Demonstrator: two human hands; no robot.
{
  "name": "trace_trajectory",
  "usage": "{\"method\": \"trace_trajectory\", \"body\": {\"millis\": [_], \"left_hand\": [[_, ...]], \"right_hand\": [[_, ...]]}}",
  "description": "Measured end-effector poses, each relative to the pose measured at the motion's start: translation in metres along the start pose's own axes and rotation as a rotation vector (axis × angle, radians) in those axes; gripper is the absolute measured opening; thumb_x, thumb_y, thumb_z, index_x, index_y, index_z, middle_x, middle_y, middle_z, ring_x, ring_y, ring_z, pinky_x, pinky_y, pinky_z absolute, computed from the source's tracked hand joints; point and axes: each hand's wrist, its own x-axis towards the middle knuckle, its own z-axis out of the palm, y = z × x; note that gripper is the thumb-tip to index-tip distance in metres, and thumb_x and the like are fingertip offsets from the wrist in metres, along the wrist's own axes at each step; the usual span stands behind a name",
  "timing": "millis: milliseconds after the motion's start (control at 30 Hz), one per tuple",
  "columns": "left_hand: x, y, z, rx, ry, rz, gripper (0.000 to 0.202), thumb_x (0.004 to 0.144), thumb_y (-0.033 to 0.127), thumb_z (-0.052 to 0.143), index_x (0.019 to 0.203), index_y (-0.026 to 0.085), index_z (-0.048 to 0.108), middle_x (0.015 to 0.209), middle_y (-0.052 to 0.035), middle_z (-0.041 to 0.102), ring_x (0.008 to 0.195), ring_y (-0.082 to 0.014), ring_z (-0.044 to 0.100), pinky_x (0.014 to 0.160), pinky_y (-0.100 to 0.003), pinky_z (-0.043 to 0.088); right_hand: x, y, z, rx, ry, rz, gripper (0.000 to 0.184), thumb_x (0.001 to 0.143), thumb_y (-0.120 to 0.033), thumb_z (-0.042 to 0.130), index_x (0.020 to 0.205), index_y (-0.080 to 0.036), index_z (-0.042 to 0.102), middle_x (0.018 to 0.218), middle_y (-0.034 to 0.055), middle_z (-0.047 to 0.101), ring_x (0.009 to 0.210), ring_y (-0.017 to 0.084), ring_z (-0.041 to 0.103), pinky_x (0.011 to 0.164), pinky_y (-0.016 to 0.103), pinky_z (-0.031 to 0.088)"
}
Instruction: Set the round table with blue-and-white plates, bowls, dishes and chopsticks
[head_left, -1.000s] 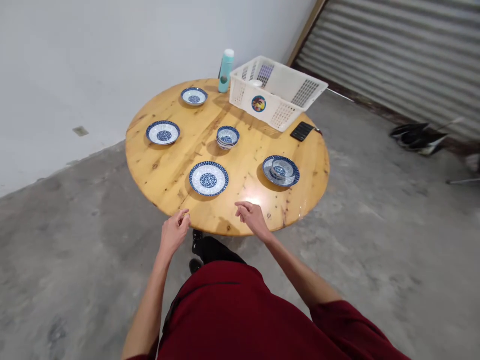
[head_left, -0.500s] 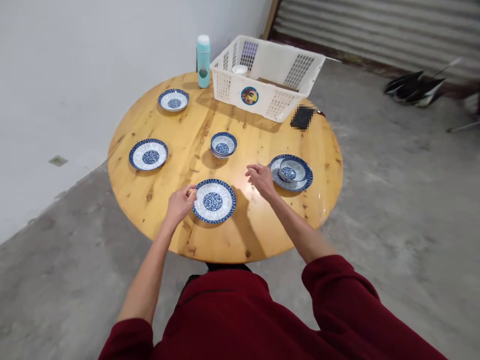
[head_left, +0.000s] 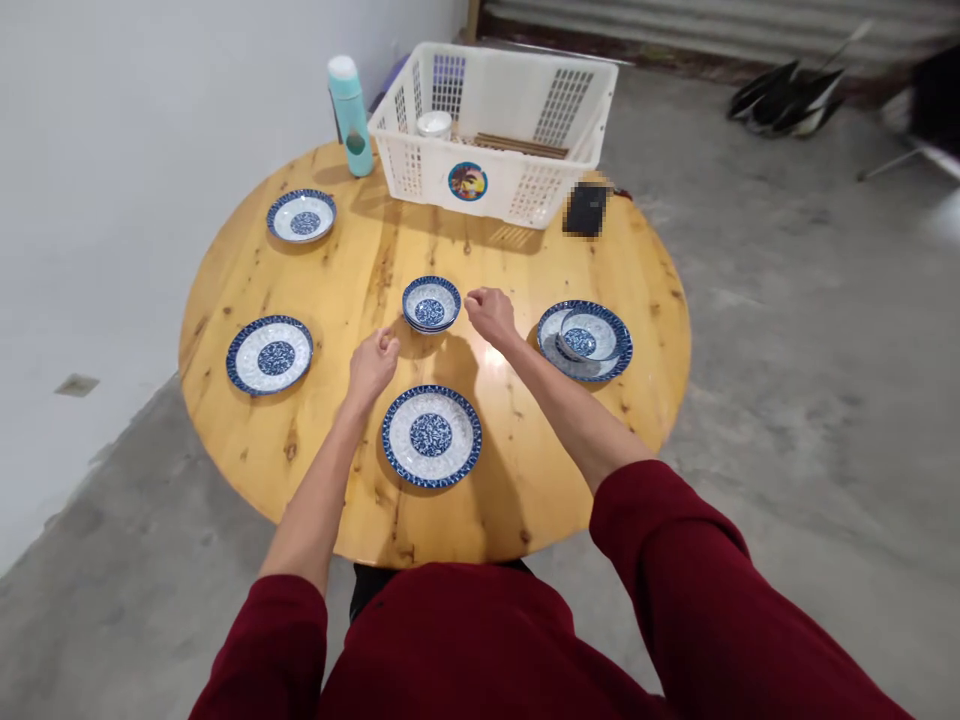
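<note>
A small stack of blue-and-white bowls (head_left: 431, 305) stands near the middle of the round table, between my two hands. My right hand (head_left: 491, 316) is at the stack's right side, its curled fingers just short of the rim. Lower left of the bowls is my left hand (head_left: 373, 366), fingers folded in and nothing visible in them. Below the hands lies a blue-and-white plate (head_left: 405, 460). To the right, a single bowl (head_left: 591, 335) rests on another plate (head_left: 551, 350).
Two more plates lie at the left, one nearer (head_left: 247, 350) and one farther (head_left: 285, 225). A white plastic basket (head_left: 525, 185) with chopsticks (head_left: 521, 146) and a white container stands at the back. Beside it are a turquoise bottle (head_left: 351, 120) and a dark blurred object (head_left: 585, 210).
Both hands have moved forward, the right one leftward to the bowl stack, the left one away from the near plate. Their fingers have curled more. The view has shifted.
</note>
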Motion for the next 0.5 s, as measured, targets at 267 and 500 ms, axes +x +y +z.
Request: {"method": "trace_trajectory", "body": {"millis": [267, 500], "left_hand": [[0.066, 0.006, 0.023, -0.015, -0.085, 0.054, 0.041, 0.096, 0.03, 0.053, 0.132, 0.015, 0.067, 0.096, -0.0096, 0.077, 0.099, -0.0286, 0.072, 0.092, -0.038, 0.053], [0.076, -0.008, 0.039, -0.108, -0.056, 0.095, 0.039, 0.101, 0.035, 0.052, 0.131, 0.015, 0.066, 0.095, -0.0087, 0.075, 0.102, -0.0272, 0.073, 0.101, -0.043, 0.052]], "right_hand": [[0.01, -0.016, 0.017, -0.03, 0.028, 0.089, 0.024, 0.081, -0.018, 0.051, 0.058, -0.023, 0.047, 0.063, 0.0055, 0.056, 0.068, 0.022, 0.051, 0.072, 0.033, 0.04], [0.011, 0.001, 0.03, 0.05, 0.1, 0.091, 0.016, 0.083, -0.021, 0.049, 0.073, -0.019, 0.061, 0.071, 0.0064, 0.063, 0.077, 0.024, 0.06, 0.079, 0.036, 0.049]]}}
